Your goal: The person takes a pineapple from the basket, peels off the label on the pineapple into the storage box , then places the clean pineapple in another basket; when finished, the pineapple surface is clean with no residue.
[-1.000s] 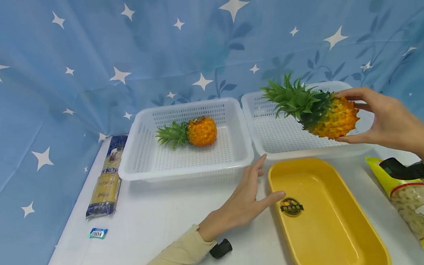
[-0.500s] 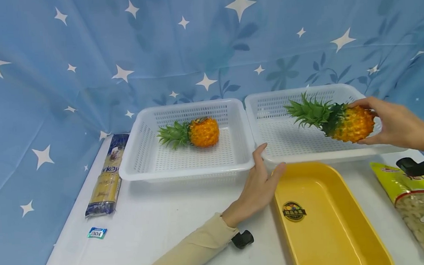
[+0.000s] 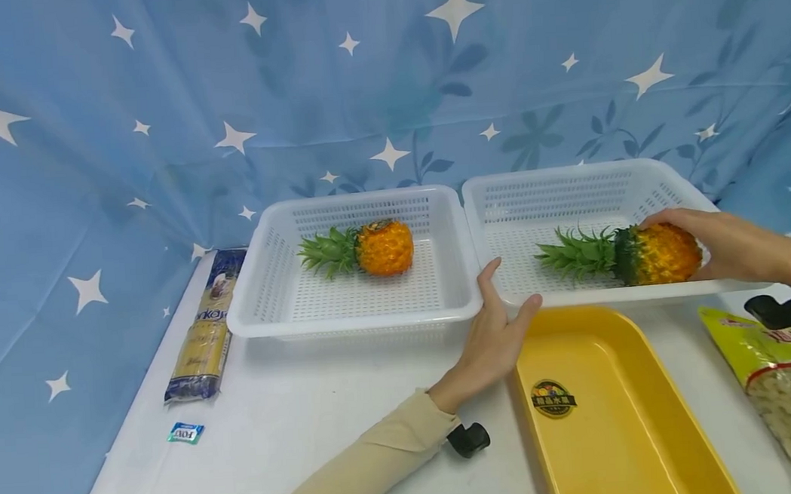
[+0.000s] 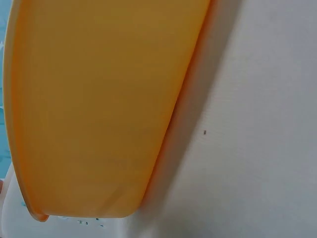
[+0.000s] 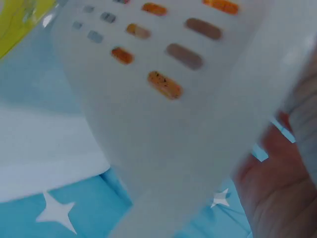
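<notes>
My right hand [image 3: 731,238] grips an orange pineapple [image 3: 664,253] with a green crown. The fruit lies on its side, low inside the right white basket [image 3: 616,295], its crown to the left. In the right wrist view, orange skin shows through slots in the basket wall [image 5: 143,134], with part of the hand beside the rim. My left hand [image 3: 486,340] touches the near left corner of that basket, index finger and thumb spread. A yellow tray [image 3: 602,408] stands beside the left hand; its outer side [image 4: 99,109] fills much of the left wrist view.
Another pineapple [image 3: 385,249] lies in the left white basket [image 3: 352,323], which stands against the right one. A pasta packet [image 3: 204,334] and a small wrapper [image 3: 185,432] lie on the left. A yellow-topped food bag [image 3: 785,389] lies right of the tray. A blue starry curtain [image 3: 332,92] hangs behind.
My right hand has lowered the pineapple from above the right basket down into it, moving rightward. My left hand has moved up and right to the basket's corner.
</notes>
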`<state>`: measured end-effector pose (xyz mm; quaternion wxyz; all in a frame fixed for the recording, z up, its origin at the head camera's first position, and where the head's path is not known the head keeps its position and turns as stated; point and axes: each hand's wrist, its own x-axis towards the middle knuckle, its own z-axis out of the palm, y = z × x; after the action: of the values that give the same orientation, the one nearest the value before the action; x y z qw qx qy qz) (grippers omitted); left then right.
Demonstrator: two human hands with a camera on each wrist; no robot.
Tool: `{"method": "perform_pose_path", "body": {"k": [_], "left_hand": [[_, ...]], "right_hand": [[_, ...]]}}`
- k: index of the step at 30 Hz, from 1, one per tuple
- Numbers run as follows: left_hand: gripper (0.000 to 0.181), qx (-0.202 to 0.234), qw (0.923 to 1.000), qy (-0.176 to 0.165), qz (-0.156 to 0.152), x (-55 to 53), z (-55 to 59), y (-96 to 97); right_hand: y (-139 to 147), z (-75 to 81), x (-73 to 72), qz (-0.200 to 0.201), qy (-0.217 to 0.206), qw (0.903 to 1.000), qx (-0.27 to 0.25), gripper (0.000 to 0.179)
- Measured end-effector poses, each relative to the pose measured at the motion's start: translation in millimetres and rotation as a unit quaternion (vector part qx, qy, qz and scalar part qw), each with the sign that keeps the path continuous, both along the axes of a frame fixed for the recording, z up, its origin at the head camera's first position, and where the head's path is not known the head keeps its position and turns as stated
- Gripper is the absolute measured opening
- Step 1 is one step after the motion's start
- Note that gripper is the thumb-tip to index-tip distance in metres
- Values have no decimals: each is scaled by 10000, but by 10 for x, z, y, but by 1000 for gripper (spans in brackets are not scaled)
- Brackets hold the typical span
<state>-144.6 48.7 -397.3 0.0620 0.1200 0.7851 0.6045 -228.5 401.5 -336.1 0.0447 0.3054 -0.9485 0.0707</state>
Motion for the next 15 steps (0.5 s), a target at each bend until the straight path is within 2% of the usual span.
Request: {"method": "perform_pose_path", "body": {"k": [4,10,15], "left_hand": [[74,72,9999,-99,20,14,-4,11],[73,98,10000,7,12,28,-14,3],[72,74,9999,90,27,10,-24,4]], "right_hand": [[16,-35,23,-148,-202,9997,51,99],[-21,13,20,-27,-176,9998,77,97],[-96,114,2,-307,-681,9971,152,85]]}}
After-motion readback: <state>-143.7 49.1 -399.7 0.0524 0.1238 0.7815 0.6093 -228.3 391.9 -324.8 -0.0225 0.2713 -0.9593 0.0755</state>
